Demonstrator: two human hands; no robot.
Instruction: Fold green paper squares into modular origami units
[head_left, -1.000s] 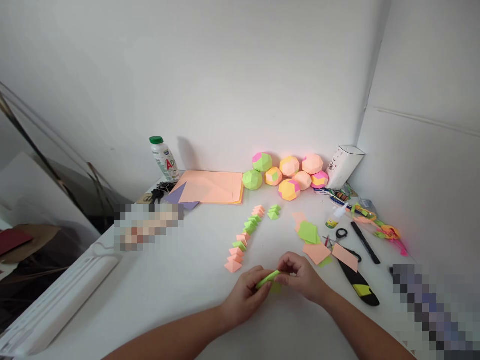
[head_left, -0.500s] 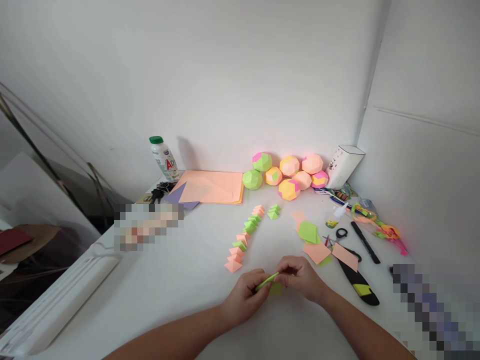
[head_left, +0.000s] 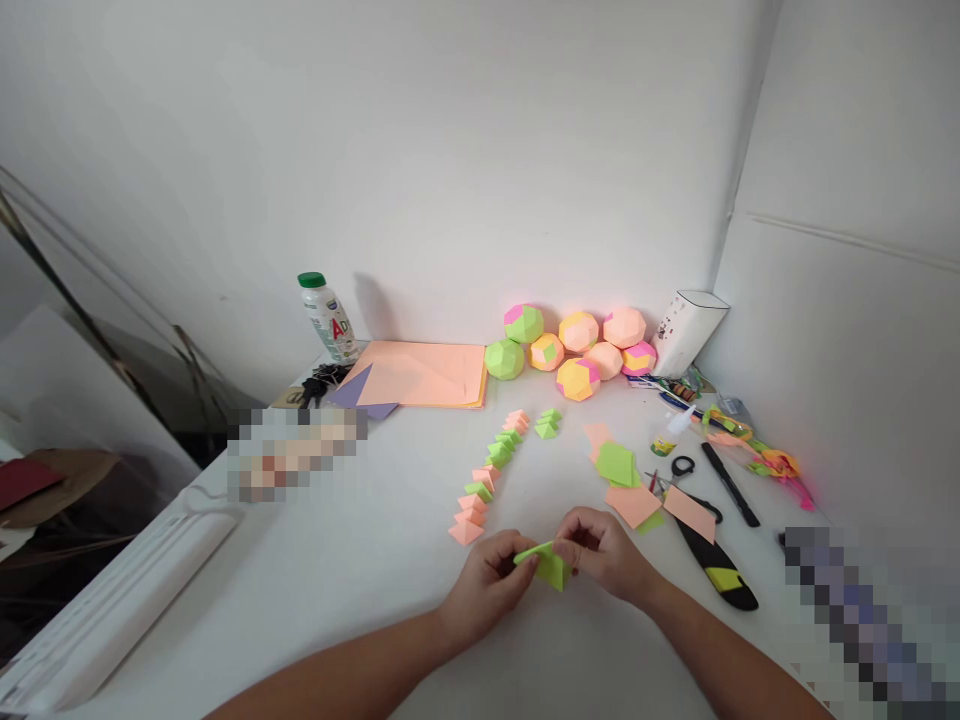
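Observation:
A folded piece of green paper (head_left: 553, 568) is held between both hands above the front of the white table (head_left: 360, 580). My left hand (head_left: 491, 580) pinches its left corner between thumb and fingers. Gripping the right edge is my right hand (head_left: 604, 550), with the thumb on top. Just beyond, a slanting row of folded peach and green paper pieces (head_left: 476, 490) runs away from me. A short stack of green folded pieces (head_left: 548, 423) lies to the right of the row's far end. Loose green sheets (head_left: 617, 464) and peach sheets (head_left: 634, 506) lie right of these.
Several paper balls (head_left: 578, 380) rest against the wall, beside stacked peach sheets (head_left: 424, 372). At right are scissors (head_left: 683, 466), a black and yellow tool (head_left: 720, 575), a black pen (head_left: 729, 485) and a glue bottle (head_left: 671, 435). A white bottle (head_left: 330, 318) stands back left.
The green paper has turned and opened out, so a broad face now shows where mostly a thin edge showed before. Both hands have shifted only slightly.

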